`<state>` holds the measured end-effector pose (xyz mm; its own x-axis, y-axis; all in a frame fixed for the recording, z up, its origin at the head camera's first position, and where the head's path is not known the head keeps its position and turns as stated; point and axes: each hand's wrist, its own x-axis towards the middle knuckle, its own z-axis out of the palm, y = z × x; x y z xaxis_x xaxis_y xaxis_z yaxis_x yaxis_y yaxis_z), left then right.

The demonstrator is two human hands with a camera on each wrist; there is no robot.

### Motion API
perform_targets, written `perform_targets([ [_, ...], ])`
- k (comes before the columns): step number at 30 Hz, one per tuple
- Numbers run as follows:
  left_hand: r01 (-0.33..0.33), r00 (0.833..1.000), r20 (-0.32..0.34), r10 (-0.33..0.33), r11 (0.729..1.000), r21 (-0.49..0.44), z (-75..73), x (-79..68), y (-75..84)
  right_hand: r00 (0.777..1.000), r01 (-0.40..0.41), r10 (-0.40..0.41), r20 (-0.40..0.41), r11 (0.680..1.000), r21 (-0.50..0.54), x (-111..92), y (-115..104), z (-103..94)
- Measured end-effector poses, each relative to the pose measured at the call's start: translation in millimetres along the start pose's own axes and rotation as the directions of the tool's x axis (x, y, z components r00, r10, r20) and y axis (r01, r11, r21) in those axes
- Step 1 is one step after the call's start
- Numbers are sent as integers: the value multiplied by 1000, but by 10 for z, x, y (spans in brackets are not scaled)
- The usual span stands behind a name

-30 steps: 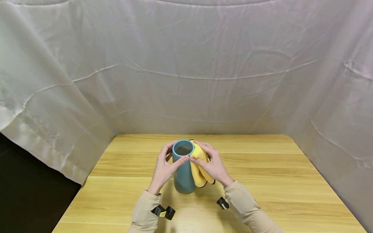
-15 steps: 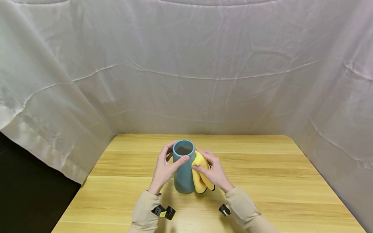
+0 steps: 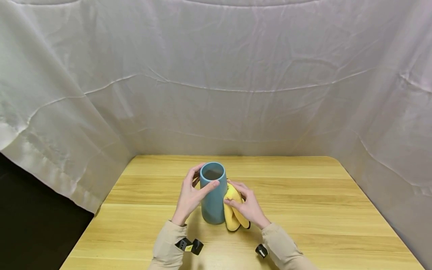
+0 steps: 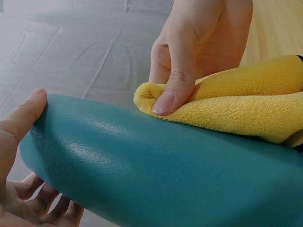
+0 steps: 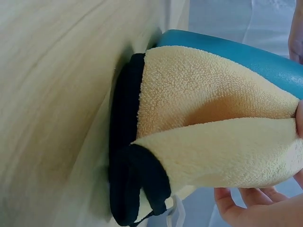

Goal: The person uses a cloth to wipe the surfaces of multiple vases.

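A tall blue-green vase [image 3: 213,202] stands upright on the wooden table, its round mouth facing up. My left hand [image 3: 189,195] grips it near the rim, thumb across the front and fingers around the far left side. In my right hand [image 3: 249,204] a folded yellow cloth [image 3: 232,215] with dark edging is pinched between thumb and fingers. The cloth lies against the vase's right side, as the left wrist view shows with the thumb pressing the yellow cloth [image 4: 236,111] along the wall. Its dark-edged lower end [image 5: 125,109] hangs down by the table in the right wrist view.
The wooden table [image 3: 320,210] spreads out around the vase. A pale grey curtain [image 3: 236,112] encloses the back and both sides. A black area [image 3: 33,221] lies beyond the table's left edge. Small black devices [image 3: 194,246] are strapped at the wrists.
My right hand has slid the yellow cloth down the vase's right side, from beside the rim to lower on the wall. My left hand and the vase have stayed in place.
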<state>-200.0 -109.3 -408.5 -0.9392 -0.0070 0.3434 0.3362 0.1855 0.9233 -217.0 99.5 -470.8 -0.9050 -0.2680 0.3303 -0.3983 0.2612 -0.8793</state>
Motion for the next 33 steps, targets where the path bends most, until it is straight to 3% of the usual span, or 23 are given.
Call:
perform_targets([
  [10,-1,1000,5,1,1000,-8,3,-5,-9,1000,21,-21,-22,1000,1,13,-55,-11],
  [25,-18,1000,-11,18,1000,-2,5,13,-25,988,144,-143,-64,989,17,248,-597,-105],
  [33,-18,1000,-3,18,1000,-3,4,14,-32,989,139,-137,-55,990,19,250,-599,-108],
])
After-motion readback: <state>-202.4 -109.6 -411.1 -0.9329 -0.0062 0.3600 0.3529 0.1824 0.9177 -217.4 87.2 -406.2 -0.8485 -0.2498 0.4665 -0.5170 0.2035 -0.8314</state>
